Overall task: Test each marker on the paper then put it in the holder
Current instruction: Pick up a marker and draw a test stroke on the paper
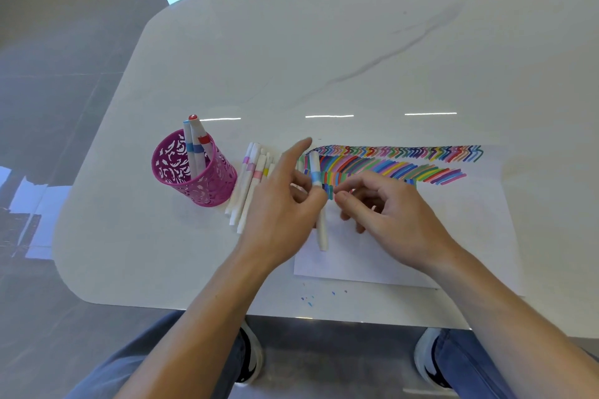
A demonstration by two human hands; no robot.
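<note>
The blue-banded marker is to the right of the pink holder, beyond the loose pile of white markers that lies just beside the holder. My left hand pinches it at mid-barrel between thumb and curled fingers, with the forefinger sticking out straight. Its long axis runs nearly straight away from me, the banded end over the coloured strokes on the paper and the plain end pointing back at me. My right hand is further from the holder, on the other side of the marker, its fingers curled with the tips close to the barrel. The tips are bunched and partly hidden, so I cannot tell whether they pinch a cap or nothing at all. The left hand is the nearer one to the holder, so I judge it should carry the marker leftwards over the pile and stand it up beside the two markers already inside. The desk is glossy white with grey veins and a few ink specks near my edge. Around it lies shiny grey floor.
</note>
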